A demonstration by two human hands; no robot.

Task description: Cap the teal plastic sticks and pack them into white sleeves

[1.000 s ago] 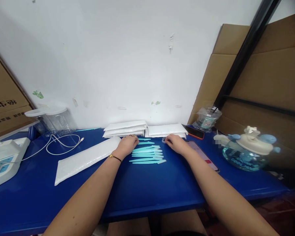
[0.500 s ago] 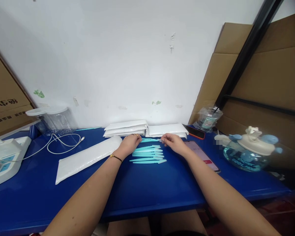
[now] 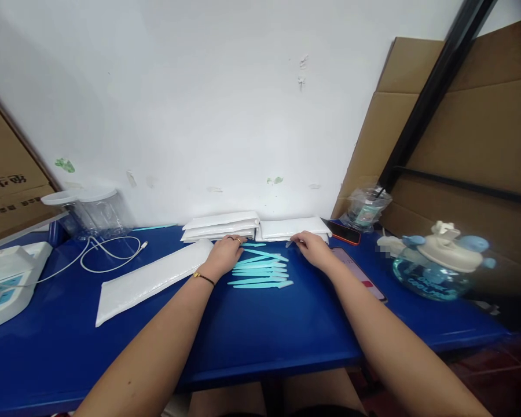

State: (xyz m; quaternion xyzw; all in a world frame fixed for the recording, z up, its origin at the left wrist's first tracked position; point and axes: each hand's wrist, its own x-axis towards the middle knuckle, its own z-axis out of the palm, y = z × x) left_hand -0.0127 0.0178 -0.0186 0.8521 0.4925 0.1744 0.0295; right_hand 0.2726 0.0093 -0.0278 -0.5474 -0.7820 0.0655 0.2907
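Note:
Several teal eyebrow razors (image 3: pixel 260 272) lie in a rough row on the blue table, one of them slanting across the top of the row. Just beyond them, my left hand (image 3: pixel 226 253) has its fingers closed at the end of another teal razor, whose rest sticks out to the right. To the right of the row, my right hand (image 3: pixel 311 248) pinches a small clear piece (image 3: pixel 289 244), which looks like a blade cover. A long white padded pouch (image 3: pixel 151 281) lies beside my left wrist.
White padded pouches (image 3: pixel 221 222) are stacked against the wall, with more (image 3: pixel 293 227) to their right. A phone (image 3: pixel 359 275) lies by my right forearm, another (image 3: pixel 346 233) behind it. A water bottle (image 3: pixel 438 266) stands right; clear jars (image 3: pixel 99 214) and a cable (image 3: pixel 87 260) are left.
One razor now lies slanted on top of the row, apart from my right hand. My right hand has moved slightly right with the clear piece; my left hand has shifted slightly left.

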